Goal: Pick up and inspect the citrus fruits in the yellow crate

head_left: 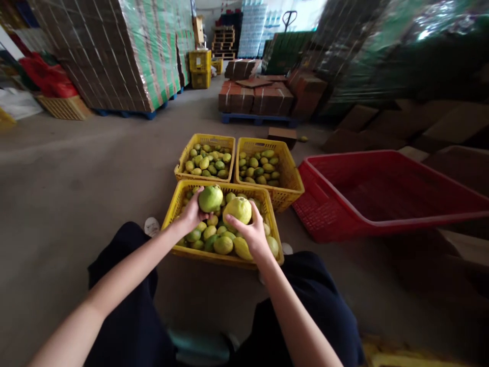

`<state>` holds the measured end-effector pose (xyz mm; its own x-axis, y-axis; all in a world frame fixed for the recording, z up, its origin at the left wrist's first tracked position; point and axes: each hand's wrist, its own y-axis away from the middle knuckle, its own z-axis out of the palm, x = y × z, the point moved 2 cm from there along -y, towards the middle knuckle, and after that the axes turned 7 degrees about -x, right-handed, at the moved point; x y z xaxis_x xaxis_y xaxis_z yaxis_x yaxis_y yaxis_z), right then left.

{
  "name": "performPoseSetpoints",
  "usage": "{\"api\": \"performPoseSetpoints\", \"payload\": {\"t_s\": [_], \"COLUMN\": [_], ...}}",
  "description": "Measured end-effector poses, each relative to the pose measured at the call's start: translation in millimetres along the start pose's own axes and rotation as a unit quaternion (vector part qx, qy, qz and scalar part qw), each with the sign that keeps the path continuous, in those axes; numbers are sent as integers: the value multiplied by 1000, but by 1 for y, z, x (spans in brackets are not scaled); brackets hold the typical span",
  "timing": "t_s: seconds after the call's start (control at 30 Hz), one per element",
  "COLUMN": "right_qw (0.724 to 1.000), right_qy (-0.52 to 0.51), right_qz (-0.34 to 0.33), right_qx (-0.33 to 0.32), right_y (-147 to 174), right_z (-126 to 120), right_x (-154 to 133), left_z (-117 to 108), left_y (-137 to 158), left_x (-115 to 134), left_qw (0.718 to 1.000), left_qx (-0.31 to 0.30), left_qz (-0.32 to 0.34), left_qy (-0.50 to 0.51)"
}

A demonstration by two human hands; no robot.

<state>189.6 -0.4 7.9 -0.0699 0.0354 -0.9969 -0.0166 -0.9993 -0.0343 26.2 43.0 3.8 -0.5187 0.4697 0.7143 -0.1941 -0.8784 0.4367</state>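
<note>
My left hand [193, 211] is closed round a green lemon [210, 198], its round side turned up. In my right hand [253, 230] is a larger yellow-green lemon [237, 210], gripped between thumb and fingers. Both fruits are held side by side, a little apart, over the near yellow crate [228, 259]. That crate stands between my legs and is filled with green and yellow lemons [223, 245], partly hidden by my hands.
Two more yellow crates of lemons, a left one [177, 170] and a right one [292, 178], stand just behind. To the right is a large red crate [332, 204]. Flattened cardboard [273, 99] lies stacked on a blue pallet [254, 119]. Wrapped stacks [160, 51] rise at the back left.
</note>
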Motion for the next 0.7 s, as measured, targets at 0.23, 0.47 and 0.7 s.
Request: {"api": "performPoseSetpoints", "payload": {"t_s": [0.23,0.47,0.7], "right_qw": [992,969,973], "right_qy": [83,187,170], "right_qz": [-77,-161,-148], "right_qx": [-59,-11,42], "right_y": [6,10,18], "right_z": [14,4,13], "right_x": [14,-4,-10], "left_z": [-9,7,18], "left_y": [22,39,33], "left_x": [-17,10,11], "left_qw": [985,899,915], "left_qx": [44,-83,-73], "left_qz": [127,350,357], "left_qy": [-108,-250,-175]}}
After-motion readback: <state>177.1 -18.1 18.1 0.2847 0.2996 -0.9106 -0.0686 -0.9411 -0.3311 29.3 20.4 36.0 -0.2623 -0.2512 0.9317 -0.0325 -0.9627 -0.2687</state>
